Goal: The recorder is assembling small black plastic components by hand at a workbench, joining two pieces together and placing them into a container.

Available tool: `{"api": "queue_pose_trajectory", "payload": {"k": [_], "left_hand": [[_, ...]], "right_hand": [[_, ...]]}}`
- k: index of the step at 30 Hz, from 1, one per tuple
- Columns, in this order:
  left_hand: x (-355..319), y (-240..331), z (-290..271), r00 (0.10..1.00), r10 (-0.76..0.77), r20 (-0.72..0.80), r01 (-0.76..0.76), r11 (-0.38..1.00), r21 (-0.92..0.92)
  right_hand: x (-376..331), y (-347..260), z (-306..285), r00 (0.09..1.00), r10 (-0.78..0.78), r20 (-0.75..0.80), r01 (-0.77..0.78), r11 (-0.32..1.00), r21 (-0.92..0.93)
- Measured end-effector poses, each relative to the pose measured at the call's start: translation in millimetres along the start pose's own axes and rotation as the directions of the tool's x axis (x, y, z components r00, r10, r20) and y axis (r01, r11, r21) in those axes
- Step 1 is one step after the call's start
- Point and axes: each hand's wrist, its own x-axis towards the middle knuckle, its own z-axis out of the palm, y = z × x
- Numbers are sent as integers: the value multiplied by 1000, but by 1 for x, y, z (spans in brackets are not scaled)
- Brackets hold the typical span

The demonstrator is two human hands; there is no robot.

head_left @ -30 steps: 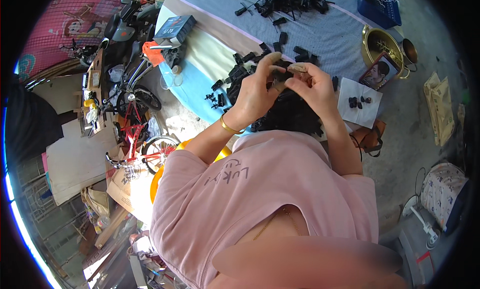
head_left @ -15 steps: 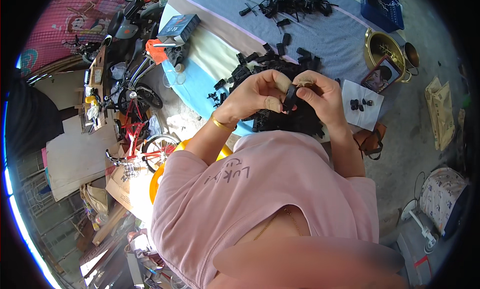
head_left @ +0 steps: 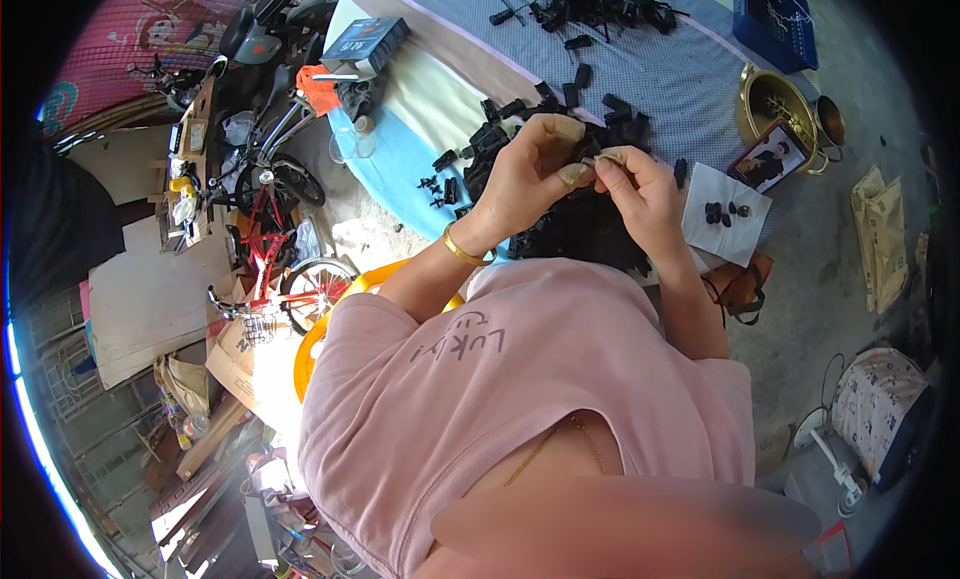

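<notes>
My left hand [head_left: 528, 177] and my right hand [head_left: 640, 194] meet over the table's near edge, thumbs and forefingers bent towards each other. Tan coverings wrap several fingertips. A small black plastic part appears to sit in my left hand's grip, mostly hidden by the fingers and hard to tell from the dark pile behind. My right thumb and forefinger pinch at the tip of my left thumb; what lies in that pinch does not show. Under and beyond both hands spreads a heap of black plastic parts [head_left: 487, 141].
More black parts [head_left: 610, 11] lie at the far side of the cloth-covered table [head_left: 440, 74]. To the right are a white paper with dark pieces [head_left: 708, 241], a phone [head_left: 770, 157], a brass pot [head_left: 750, 109] and a blue basket [head_left: 775, 29]. A blue box [head_left: 365, 47] sits far left.
The black part that showed plainly between my hands is now mostly hidden. My fingertips have come together slightly higher, and the right hand has turned into a tight pinch.
</notes>
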Motion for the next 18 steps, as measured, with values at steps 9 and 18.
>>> {"api": "queue_pose_trajectory", "payload": {"k": [9, 18], "left_hand": [[-4, -6, 11, 939, 315, -139, -270, 925, 267], [12, -12, -10, 963, 244, -114, -125, 779, 615]], "right_hand": [[-1, -2, -1, 980, 195, 37, -195, 981, 19], [13, 37, -35, 952, 303, 33, -293, 940, -172]]}}
